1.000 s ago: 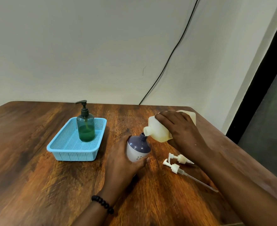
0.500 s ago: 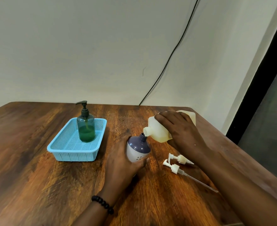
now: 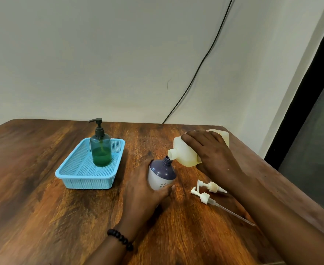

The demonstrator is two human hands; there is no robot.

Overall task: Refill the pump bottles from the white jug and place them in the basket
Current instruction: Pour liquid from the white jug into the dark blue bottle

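Note:
My right hand (image 3: 212,155) grips the white jug (image 3: 186,153), tipped on its side with its spout right over the open neck of a purple-and-white bottle (image 3: 162,175). My left hand (image 3: 144,194) wraps that bottle from the left and steadies it upright on the table. A green pump bottle (image 3: 100,150), pump fitted and partly full, stands inside the light blue basket (image 3: 84,178) at the left. Two white pump heads (image 3: 207,192) lie loose on the table to the right of the purple bottle, partly under my right forearm.
The wooden table (image 3: 42,217) ends close behind the jug at its far right corner. A black cable (image 3: 201,66) runs down the wall behind the table. A dark doorway stands at the far right.
Both hands, the jug and the purple bottle hold nearly the same pose; only a slight shift of the view.

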